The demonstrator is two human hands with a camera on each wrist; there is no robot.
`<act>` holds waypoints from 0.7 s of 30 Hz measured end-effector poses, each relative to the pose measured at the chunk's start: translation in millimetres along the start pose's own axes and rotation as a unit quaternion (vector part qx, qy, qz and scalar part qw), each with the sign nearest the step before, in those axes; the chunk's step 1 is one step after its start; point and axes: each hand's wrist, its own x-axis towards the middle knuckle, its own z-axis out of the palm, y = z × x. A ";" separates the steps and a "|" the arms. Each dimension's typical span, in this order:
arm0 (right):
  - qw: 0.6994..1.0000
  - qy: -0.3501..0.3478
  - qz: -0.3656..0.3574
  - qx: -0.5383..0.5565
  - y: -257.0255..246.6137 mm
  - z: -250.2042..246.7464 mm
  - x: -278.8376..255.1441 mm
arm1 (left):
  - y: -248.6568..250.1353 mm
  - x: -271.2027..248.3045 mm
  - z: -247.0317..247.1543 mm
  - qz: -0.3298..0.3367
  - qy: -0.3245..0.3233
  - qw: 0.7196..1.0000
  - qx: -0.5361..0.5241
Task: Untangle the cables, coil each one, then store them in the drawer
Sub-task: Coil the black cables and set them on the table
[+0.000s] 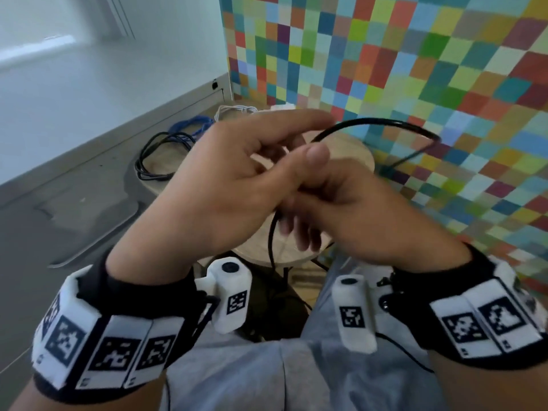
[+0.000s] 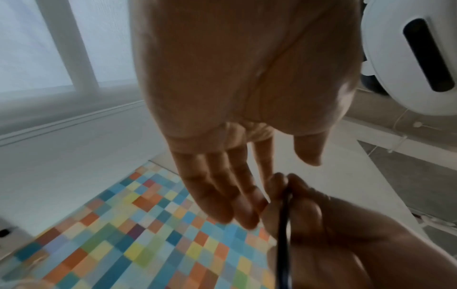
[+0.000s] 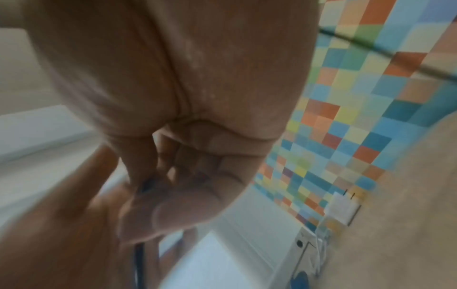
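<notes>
Black cable [image 1: 382, 126] pinched by right hand [image 1: 353, 215]; left hand [image 1: 219, 185] flat.

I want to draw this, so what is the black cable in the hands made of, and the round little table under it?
The black cable looks like smooth rubber or plastic coating: it shines a little and bends in a springy loop. What is inside is hidden. The right hand grips it. The round table looks like pale wood with a matt finish, showing faint grain, though it could be wood-look laminate.
</notes>
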 end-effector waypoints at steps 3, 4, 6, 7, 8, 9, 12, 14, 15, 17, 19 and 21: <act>0.981 0.106 -0.053 0.153 -2.9 -25.3 0.3 | -13.9 -13.6 -1.8 -0.044 -0.128 0.986 -0.096; 0.967 0.133 -0.068 0.204 -4.1 -33.8 0.3 | -17.9 -18.2 -0.1 -0.085 -0.160 0.980 -0.080; 0.945 0.179 -0.092 0.257 -5.5 -49.4 -0.9 | -26.9 -26.4 4.6 -0.143 -0.191 0.971 0.000; 0.938 0.201 -0.096 0.267 -4.6 -55.7 -1.5 | -30.7 -28.6 6.5 -0.153 -0.185 0.970 0.028; 0.932 0.223 -0.095 0.271 -2.4 -60.9 -2.4 | -32.8 -30.0 7.5 -0.161 -0.167 0.972 0.036; 0.928 0.242 -0.088 0.269 0.8 -63.8 -3.6 | -33.7 -29.9 8.0 -0.168 -0.138 0.976 0.026; 0.947 0.234 -0.019 0.217 13.4 -56.8 -5.9 | -29.9 -24.2 3.9 -0.163 -0.027 0.986 -0.032; 0.976 0.152 0.048 0.148 19.2 -39.7 -7.6 | -24.6 -18.9 2.7 -0.130 0.024 0.990 -0.052; 0.989 0.093 0.075 0.088 20.4 -29.0 -8.5 | -21.5 -15.9 3.1 -0.108 0.041 0.992 -0.052; 0.994 -0.019 0.094 -0.046 24.5 -7.0 -8.3 | -17.2 -9.4 5.4 -0.067 0.065 0.995 -0.043; 0.989 -0.065 0.091 -0.102 26.8 11.2 -5.0 | -15.6 -5.3 9.0 -0.039 0.073 0.996 -0.021; 0.990 -0.053 0.085 -0.098 30.2 17.5 -3.2 | -15.4 -4.9 12.5 -0.039 0.068 0.997 -0.012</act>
